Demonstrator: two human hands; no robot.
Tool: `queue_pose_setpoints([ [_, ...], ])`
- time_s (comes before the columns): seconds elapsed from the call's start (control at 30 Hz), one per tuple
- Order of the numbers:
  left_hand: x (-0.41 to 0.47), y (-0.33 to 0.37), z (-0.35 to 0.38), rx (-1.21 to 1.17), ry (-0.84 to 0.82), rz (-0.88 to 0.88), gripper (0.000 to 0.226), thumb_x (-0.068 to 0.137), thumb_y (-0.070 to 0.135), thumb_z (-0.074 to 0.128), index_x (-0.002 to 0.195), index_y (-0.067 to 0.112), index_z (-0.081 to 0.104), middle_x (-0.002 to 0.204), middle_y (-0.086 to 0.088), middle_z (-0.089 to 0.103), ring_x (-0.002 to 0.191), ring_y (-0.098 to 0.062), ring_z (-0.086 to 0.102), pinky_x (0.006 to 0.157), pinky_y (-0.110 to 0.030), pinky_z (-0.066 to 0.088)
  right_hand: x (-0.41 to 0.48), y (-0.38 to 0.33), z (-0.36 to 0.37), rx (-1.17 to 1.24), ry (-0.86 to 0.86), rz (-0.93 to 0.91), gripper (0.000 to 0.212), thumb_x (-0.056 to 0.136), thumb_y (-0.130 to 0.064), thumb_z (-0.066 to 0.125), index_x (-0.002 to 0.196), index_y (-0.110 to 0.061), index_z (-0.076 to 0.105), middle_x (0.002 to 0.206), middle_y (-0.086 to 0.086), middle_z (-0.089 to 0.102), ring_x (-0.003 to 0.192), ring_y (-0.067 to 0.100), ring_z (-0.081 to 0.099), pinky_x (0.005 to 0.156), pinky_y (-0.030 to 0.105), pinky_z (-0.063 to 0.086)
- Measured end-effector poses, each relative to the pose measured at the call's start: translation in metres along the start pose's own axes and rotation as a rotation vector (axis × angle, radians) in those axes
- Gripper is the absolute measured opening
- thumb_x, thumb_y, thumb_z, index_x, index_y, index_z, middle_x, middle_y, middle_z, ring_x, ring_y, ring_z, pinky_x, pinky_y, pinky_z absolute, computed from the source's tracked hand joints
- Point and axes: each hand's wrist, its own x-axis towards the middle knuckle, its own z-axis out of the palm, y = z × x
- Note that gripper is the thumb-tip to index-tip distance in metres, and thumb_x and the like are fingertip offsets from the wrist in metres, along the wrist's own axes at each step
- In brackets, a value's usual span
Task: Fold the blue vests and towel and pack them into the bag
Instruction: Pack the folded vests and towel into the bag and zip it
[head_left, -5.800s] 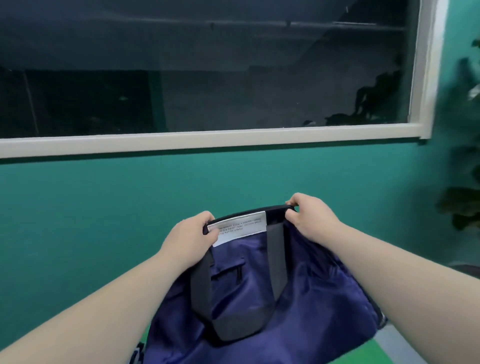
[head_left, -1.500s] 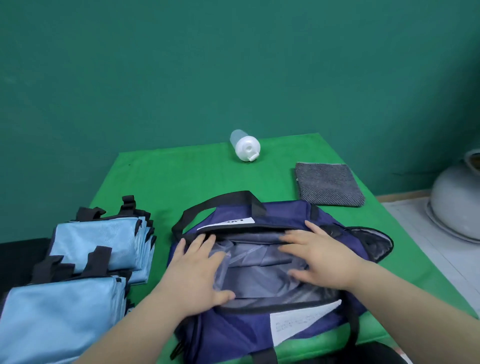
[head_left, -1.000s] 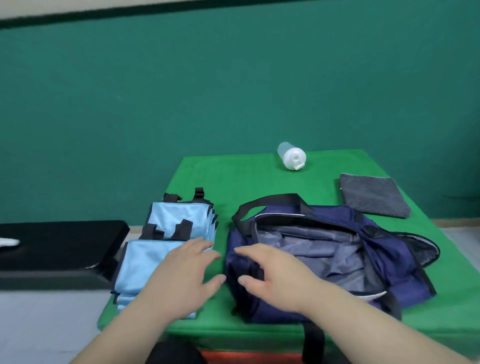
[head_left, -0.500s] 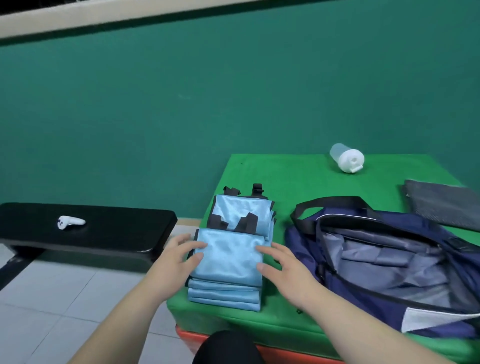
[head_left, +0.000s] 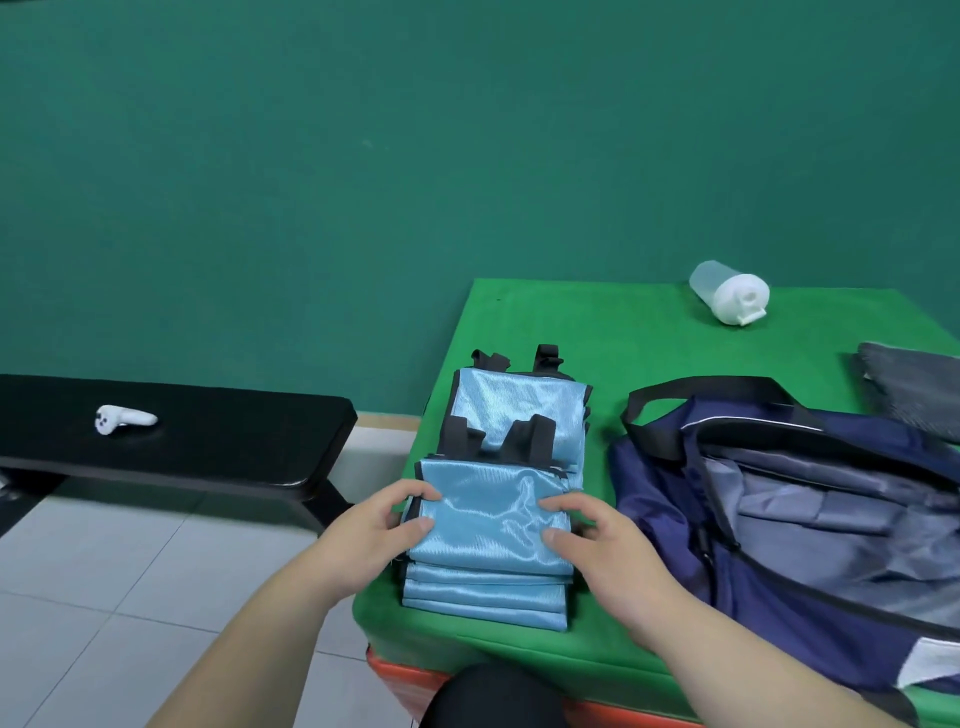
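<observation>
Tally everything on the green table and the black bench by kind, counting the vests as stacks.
Stacks of folded blue vests: 2, the near stack and the far stack
Navy bag: 1
Grey towel: 1
Bottle, lying on its side: 1
White controller, on the bench: 1
Total: 6

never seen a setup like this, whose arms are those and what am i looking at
No machine: a person wears a camera on the head, so it looks down at their own arms. The left hand and right hand grip the side edges of the top vest on the near stack of folded blue vests; a second stack lies behind. Beside them on the green table: an open navy bag, a grey towel, a bottle on its side. A black bench at left holds a white controller.
</observation>
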Motion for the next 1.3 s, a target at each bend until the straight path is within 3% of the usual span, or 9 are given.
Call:
queue_pose_setpoints([
  [0.23, 0.006, -0.009, -0.007, 0.043, -0.12, 0.07, 0.035, 0.098, 0.041, 0.057, 0.125, 0.062, 0.048, 0.066, 0.008, 0.033, 0.066, -0.013, 0.035, 0.067, -0.034, 0.034, 0.004, 0.001, -0.003, -0.002, -0.012, 0.012, 0.029, 0.085, -0.024, 0.077, 0.104, -0.047, 0.072, 0.118, -0.012, 0.057, 0.091, 0.002, 0.055, 0.081, 0.02, 0.04],
  [0.33, 0.01, -0.013, -0.007, -0.034, -0.147, 0.042, 0.04, 0.094, 0.043, 0.062, 0.13, 0.057, 0.05, 0.1, -0.005, 0.062, 0.098, -0.025, 0.057, 0.1, -0.044, 0.045, 0.005, 0.001, -0.002, 0.05, -0.015, 0.028, 0.029, 0.086, -0.022, 0.076, 0.103, -0.045, 0.073, 0.094, -0.017, 0.051, 0.07, 0.0, 0.047, 0.066, 0.015, 0.036],
  [0.43, 0.015, -0.019, -0.005, -0.155, -0.151, 0.003, 0.05, 0.08, 0.047, 0.069, 0.129, 0.05, 0.057, 0.12, -0.003, 0.066, 0.115, -0.033, 0.058, 0.108, -0.052, 0.043, 0.008, 0.003, -0.002, 0.094, -0.021, 0.065, 0.029, 0.086, -0.02, 0.075, 0.103, -0.044, 0.073, 0.091, -0.01, 0.057, 0.076, 0.007, 0.049, 0.067, 0.021, 0.036],
  [0.6, 0.016, -0.023, 0.001, -0.293, -0.134, -0.029, 0.055, 0.074, 0.046, 0.074, 0.127, 0.044, 0.06, 0.119, -0.018, 0.066, 0.108, -0.046, 0.059, 0.107, -0.06, 0.041, 0.012, 0.007, 0.0, 0.135, -0.036, 0.104, 0.037, 0.073, -0.033, 0.08, 0.108, -0.043, 0.072, 0.112, 0.011, 0.069, 0.087, 0.019, 0.058, 0.077, 0.033, 0.045],
  [0.7, 0.011, -0.029, 0.005, -0.313, -0.161, -0.05, 0.057, 0.075, 0.046, 0.076, 0.13, 0.042, 0.059, 0.102, -0.018, 0.062, 0.089, -0.038, 0.058, 0.108, -0.064, 0.037, 0.011, 0.009, -0.004, 0.127, -0.048, 0.111, 0.037, 0.072, -0.03, 0.081, 0.106, -0.042, 0.074, 0.1, 0.01, 0.069, 0.083, 0.025, 0.058, 0.078, 0.037, 0.046],
  [0.8, -0.007, -0.029, 0.013, -0.371, -0.149, -0.034, 0.04, 0.085, 0.026, 0.074, 0.122, 0.039, 0.065, 0.102, -0.005, 0.07, 0.091, -0.029, 0.064, 0.101, -0.048, 0.05, 0.004, 0.015, -0.01, 0.137, -0.095, 0.109, 0.031, 0.081, -0.014, 0.079, 0.1, -0.038, 0.076, 0.066, 0.005, 0.045, 0.067, 0.031, 0.03, 0.065, 0.034, 0.025],
  [0.93, -0.023, -0.022, 0.019, -0.393, -0.089, -0.041, 0.038, 0.093, 0.009, 0.066, 0.112, 0.042, 0.069, 0.081, 0.022, 0.068, 0.072, 0.0, 0.061, 0.071, -0.013, 0.047, -0.004, 0.011, -0.011, 0.104, -0.092, 0.096, 0.034, 0.082, -0.01, 0.078, 0.098, -0.039, 0.077, 0.063, -0.019, 0.051, 0.059, 0.006, 0.042, 0.059, 0.019, 0.032],
  [1.17, -0.026, -0.01, 0.017, -0.429, -0.083, -0.086, 0.039, 0.082, 0.02, 0.071, 0.117, 0.037, 0.068, 0.105, -0.014, 0.072, 0.095, -0.032, 0.066, 0.094, -0.043, 0.05, -0.003, 0.009, -0.008, 0.199, -0.065, 0.103, 0.037, 0.081, 0.001, 0.077, 0.094, -0.033, 0.08, 0.055, -0.022, 0.053, 0.052, -0.003, 0.052, 0.056, 0.013, 0.037],
  [1.3, -0.029, -0.007, 0.019, -0.481, -0.069, -0.099, 0.037, 0.082, 0.014, 0.071, 0.114, 0.033, 0.07, 0.118, -0.006, 0.071, 0.105, -0.034, 0.066, 0.1, -0.048, 0.051, -0.004, 0.008, -0.011, 0.258, -0.103, 0.135, 0.038, 0.079, 0.003, 0.077, 0.095, -0.031, 0.08, 0.064, -0.019, 0.061, 0.062, -0.002, 0.055, 0.065, 0.018, 0.039],
])
